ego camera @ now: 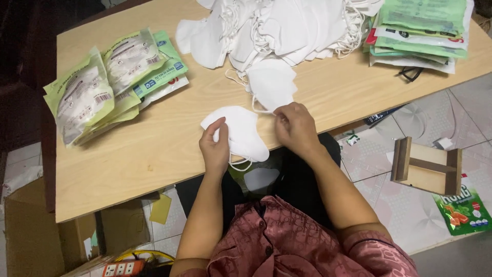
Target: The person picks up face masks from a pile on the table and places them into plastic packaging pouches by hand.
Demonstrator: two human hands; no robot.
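Left hand (215,149) rests on the near edge of a white mask (241,132), thumb and fingers pinched on its left rim. Right hand (295,127) sits just right of the mask, fingertips closed on a thin white ear loop (261,109) at the mask's upper right corner. Mask lies flat on the table (154,154) at the near edge, directly before the person; a second loop hangs off the edge below it. Just beyond, a second mask (271,82) lies loose, touching a big heap of white masks (287,25) at the table's far middle. Far left: a fanned stack of flat pouches (110,82), pale green borders with clear windows showing grey-white contents, small barcode patches, one with a blue label strip; they overlap each other and lie slanted. Far right corner: a squarer pile of packets (417,31), green and white with red accents, stacked flat. Black glasses (410,73) lie just in front of that pile. On the tiled floor to the right, a small wooden stool (426,166) on its side; beside it a green snack bag (461,208) with orange figures. Left of the person, under the table, a cardboard box (31,231) and a power strip (120,268).
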